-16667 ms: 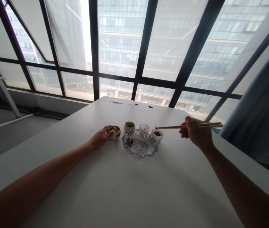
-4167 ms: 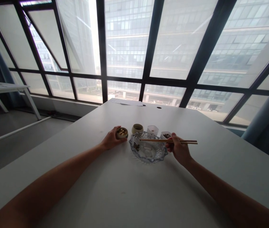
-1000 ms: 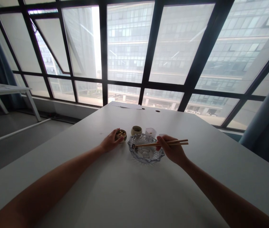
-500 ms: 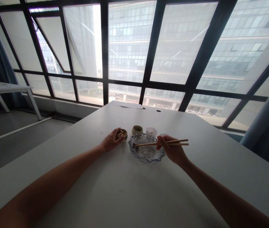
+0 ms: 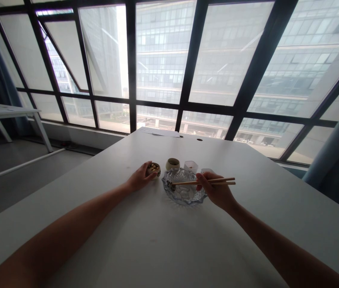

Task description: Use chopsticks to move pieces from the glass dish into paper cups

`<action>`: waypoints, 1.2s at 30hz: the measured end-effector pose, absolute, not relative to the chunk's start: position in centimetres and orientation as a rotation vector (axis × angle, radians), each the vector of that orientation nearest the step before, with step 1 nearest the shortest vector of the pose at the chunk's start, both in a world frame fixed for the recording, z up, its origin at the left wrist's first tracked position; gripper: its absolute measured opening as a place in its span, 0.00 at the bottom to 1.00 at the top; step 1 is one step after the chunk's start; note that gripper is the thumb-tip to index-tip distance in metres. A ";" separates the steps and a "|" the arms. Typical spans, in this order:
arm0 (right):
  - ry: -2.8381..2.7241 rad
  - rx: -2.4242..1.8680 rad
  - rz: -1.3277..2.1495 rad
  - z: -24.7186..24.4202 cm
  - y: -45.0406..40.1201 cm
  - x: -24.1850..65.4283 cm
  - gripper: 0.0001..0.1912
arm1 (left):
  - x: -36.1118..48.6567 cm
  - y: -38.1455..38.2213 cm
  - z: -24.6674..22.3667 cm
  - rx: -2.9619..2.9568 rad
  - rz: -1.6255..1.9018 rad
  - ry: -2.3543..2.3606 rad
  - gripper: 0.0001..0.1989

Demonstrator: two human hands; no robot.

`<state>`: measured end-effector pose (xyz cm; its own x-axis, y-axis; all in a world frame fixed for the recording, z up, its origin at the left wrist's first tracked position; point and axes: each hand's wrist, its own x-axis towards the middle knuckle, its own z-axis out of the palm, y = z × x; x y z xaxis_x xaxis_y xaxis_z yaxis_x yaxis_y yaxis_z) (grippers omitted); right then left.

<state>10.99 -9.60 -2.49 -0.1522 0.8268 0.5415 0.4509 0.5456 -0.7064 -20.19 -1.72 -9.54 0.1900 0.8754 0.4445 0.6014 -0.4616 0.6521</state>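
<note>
My left hand (image 5: pixel 139 178) is curled round the side of a small patterned cup (image 5: pixel 158 173) that holds pale, nut-like pieces (image 5: pixel 154 167). In my right hand (image 5: pixel 216 190) is a pair of wooden chopsticks (image 5: pixel 220 181), pointing left across a clear glass bowl (image 5: pixel 187 200) with a wavy rim. Their tips are at a cluster of small dark pieces (image 5: pixel 170 186) in the left part of the bowl. Whether the tips grip one of these pieces is too small to tell.
Behind the bowl stand a beige cup (image 5: pixel 172 165) and a white translucent cup (image 5: pixel 191 167). Another clear cup (image 5: pixel 207 171) is partly hidden by my right hand. Paper (image 5: pixel 166 133) lies at the far end of the white table (image 5: pixel 121 240). Large windows rise beyond.
My right hand and the chopsticks have shifted slightly left and down, and the tips now sit a little differently at the dark pieces. My left hand stays on the cup.
</note>
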 end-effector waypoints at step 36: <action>-1.518 -1.371 0.199 4.8 -7.1 23.8 0.25 | 3.6 1.5 -1.9 2.747 0.454 1.191 0.45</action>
